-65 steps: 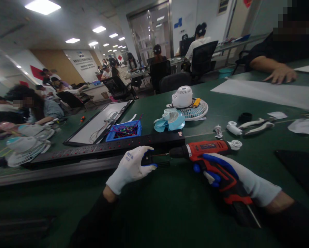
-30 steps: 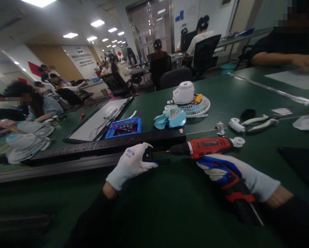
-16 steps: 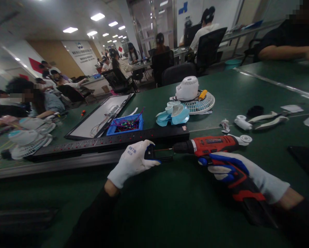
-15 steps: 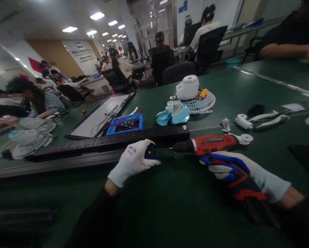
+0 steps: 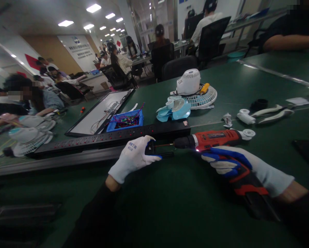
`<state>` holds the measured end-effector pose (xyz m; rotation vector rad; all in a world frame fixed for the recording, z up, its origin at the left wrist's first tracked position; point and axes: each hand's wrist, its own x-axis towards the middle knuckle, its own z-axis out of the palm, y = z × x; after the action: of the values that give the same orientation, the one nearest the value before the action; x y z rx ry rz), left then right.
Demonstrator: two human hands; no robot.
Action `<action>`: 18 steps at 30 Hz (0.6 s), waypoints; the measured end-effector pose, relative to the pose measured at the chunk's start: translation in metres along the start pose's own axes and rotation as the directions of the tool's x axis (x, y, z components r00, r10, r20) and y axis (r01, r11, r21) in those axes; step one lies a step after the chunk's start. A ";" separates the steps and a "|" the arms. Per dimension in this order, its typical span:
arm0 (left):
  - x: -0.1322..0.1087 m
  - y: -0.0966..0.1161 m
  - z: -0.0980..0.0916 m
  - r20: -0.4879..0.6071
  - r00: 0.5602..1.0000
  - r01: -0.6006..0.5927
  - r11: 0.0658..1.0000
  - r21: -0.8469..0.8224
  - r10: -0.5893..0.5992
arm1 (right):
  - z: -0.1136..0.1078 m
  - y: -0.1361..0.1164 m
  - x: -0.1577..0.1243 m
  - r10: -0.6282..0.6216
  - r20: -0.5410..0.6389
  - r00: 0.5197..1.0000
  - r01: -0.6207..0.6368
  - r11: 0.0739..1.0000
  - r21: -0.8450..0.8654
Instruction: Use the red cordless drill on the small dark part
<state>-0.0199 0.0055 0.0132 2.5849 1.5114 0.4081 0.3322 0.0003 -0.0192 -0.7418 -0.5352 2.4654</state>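
Observation:
My left hand (image 5: 133, 155), in a white glove with blue on the fingers, is closed around the end of a long black metal bar (image 5: 79, 158). Thumb and forefinger frame the dark end piece (image 5: 150, 148). A red-and-black cordless drill (image 5: 216, 138) lies level in my right hand (image 5: 255, 168), also gloved, with fingers wrapped round its handle. Its long thin bit (image 5: 163, 145) points left and reaches the end piece; the tip's exact contact is too small to make out. The drill's small lamp shines. Right behind the bar runs a black power strip (image 5: 113, 136) with a row of sockets.
Behind the strip stand a blue bin of wires (image 5: 126, 121), a framed panel (image 5: 100, 112), a light-blue fan blade (image 5: 173, 109) and a white fan housing (image 5: 189, 82). Pliers (image 5: 273, 115) and a white plastic part (image 5: 246, 117) lie beyond the drill. Other people sit around.
The drill's lamp has come on. Both hands keep their grips, with the bit still at the bar's end; the view has shifted slightly.

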 end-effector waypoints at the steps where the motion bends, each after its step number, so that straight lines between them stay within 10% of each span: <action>1: 0.000 0.001 -0.001 0.005 1.000 0.000 1.000 -0.003 0.000 | -0.001 0.000 0.000 0.005 0.001 1.000 -0.005 1.000 0.029; 18: 0.001 0.000 0.000 0.015 1.000 -0.005 1.000 -0.003 0.005 | -0.007 -0.002 -0.002 -0.007 -0.009 1.000 0.007 0.998 0.057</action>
<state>-0.0198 0.0065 0.0133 2.5846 1.4982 0.3897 0.3384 0.0026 -0.0234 -0.7258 -0.4615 2.4593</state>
